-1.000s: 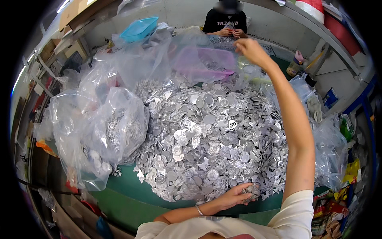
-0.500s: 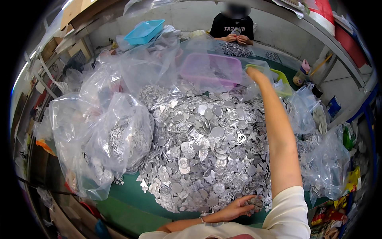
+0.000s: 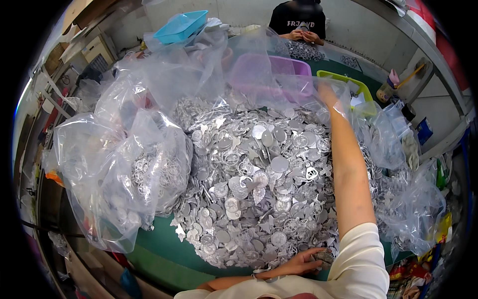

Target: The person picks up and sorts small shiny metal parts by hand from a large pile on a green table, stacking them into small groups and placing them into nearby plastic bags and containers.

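A wide heap of flat silver metal pieces point(image 3: 254, 199), discs, stars and openwork shapes, covers the table before me. At its near edge my left hand point(image 3: 301, 262) curls around a small clump of metal pieces point(image 3: 324, 256), partly hidden by my right sleeve. My right arm stretches far over the heap's right side. My right hand point(image 3: 327, 93) is between the purple basket point(image 3: 298, 65) and the yellow-green basket point(image 3: 366, 87), behind clear plastic. Its fingers are hidden there.
Clear plastic bags point(image 3: 104, 174) of metal pieces bulge at the left, with more bags point(image 3: 408, 209) at the right. A blue tray point(image 3: 181, 27) sits far left. Across the green table point(image 3: 164, 249) a person point(image 3: 298, 22) handles something small near another pile. A metal post point(image 3: 443, 84) stands right.
The view has shifted slightly, and the baskets now appear farther right. My right hand has moved off the purple basket's corner toward the yellow-green basket. My left hand keeps its clump.
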`<state>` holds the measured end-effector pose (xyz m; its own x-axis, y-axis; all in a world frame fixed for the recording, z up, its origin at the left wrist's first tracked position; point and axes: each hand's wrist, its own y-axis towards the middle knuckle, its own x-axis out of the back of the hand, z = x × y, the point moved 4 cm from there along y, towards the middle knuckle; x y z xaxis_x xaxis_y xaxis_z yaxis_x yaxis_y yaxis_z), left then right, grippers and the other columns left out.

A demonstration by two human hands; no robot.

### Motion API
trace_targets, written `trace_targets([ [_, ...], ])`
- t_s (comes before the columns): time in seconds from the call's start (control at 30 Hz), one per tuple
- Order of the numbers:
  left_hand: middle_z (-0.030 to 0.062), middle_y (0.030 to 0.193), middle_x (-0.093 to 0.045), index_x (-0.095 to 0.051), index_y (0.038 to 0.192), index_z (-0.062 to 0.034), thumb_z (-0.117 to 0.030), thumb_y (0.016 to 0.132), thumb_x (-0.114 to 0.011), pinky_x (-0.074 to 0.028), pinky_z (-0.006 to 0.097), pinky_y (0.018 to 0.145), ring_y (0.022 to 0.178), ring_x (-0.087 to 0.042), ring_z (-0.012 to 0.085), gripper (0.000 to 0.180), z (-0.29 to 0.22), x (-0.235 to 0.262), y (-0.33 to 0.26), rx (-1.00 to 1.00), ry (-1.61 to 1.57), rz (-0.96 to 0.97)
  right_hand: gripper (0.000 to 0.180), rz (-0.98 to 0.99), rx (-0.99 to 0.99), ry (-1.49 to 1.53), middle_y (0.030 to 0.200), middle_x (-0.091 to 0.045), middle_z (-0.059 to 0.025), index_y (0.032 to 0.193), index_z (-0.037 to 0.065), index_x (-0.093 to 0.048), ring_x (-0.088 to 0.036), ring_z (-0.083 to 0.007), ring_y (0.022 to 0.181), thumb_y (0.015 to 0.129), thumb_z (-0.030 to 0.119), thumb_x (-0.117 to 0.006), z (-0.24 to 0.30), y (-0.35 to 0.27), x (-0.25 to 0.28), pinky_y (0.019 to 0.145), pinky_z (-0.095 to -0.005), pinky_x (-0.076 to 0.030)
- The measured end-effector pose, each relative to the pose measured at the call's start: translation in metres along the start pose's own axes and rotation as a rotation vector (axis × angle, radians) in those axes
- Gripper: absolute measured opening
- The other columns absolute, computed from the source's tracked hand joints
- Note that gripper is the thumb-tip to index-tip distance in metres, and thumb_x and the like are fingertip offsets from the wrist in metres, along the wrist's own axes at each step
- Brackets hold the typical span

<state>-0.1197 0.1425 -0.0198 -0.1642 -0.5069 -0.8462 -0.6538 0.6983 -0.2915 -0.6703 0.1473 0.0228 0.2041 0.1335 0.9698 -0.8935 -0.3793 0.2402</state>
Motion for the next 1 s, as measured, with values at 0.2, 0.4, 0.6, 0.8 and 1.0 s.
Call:
trace_targets([
  [0.2,0.0029,0.095,-0.06,-0.033,0.137,-0.0111,-0.011,0.092,-0.052,-0.044,0.021,0.065,0.073,-0.054,0.0065,0.049,-0.004,0.0,-0.001,-0.019,0.072,0.017,0.019,-0.145,0.236,0.01,0.089,-0.061,-0.0225,0.083,-0.003,-0.058,-0.059,-0.0369,0.081,0.08,0.015,-0.053,0.055,-0.041,0.085,0.069,-0.0429,-0.047],
  [0.4,0.0024,0.107,-0.06,-0.032,0.137,-0.0104,-0.013,0.093,-0.051,-0.043,0.019,0.064,0.073,-0.051,0.0048,0.048,0.023,0.018,0.015,-0.12,-0.04,0.066,0.021,-0.062,0.278,0.737,0.074,-0.062,-0.021,0.082,-0.003,-0.059,-0.061,-0.0367,0.067,0.082,0.017,-0.055,0.11,-0.089,0.229,0.061,-0.0384,-0.048],
  [0.6,0.0057,0.108,-0.059,-0.032,0.137,-0.01,-0.01,0.093,-0.048,-0.045,0.022,0.071,0.084,-0.055,0.0078,0.047,0.004,0.002,0.004,-0.056,-0.022,-0.009,0.018,-0.551,0.253,0.277,0.086,-0.063,-0.019,0.094,0.0,-0.061,-0.06,-0.0377,0.079,0.085,0.013,-0.052,0.112,0.006,0.201,0.068,-0.0376,-0.048],
  [0.8,0.0063,0.114,-0.056,-0.033,0.136,-0.0098,-0.012,0.093,-0.049,-0.046,0.023,0.073,0.093,-0.056,0.0105,0.046,0.007,0.005,-0.001,-0.018,0.04,0.014,0.022,-0.535,0.331,0.384,0.089,-0.064,-0.0189,0.102,0.0,-0.06,-0.061,-0.0367,0.085,0.085,0.01,-0.05,0.113,-0.01,0.212,0.075,-0.0372,-0.048],
  [1.0,0.0058,0.116,-0.053,-0.032,0.136,-0.0084,-0.011,0.092,-0.05,-0.046,0.027,0.077,0.099,-0.054,0.0128,0.048,0.006,0.006,0.001,-0.134,-0.01,0.18,0.019,-0.384,0.566,0.553,0.1,-0.061,-0.0185,0.099,-0.001,-0.059,-0.058,-0.0337,0.096,0.082,0.008,-0.056,0.135,-0.221,0.269,0.083,-0.0373,-0.045],
])
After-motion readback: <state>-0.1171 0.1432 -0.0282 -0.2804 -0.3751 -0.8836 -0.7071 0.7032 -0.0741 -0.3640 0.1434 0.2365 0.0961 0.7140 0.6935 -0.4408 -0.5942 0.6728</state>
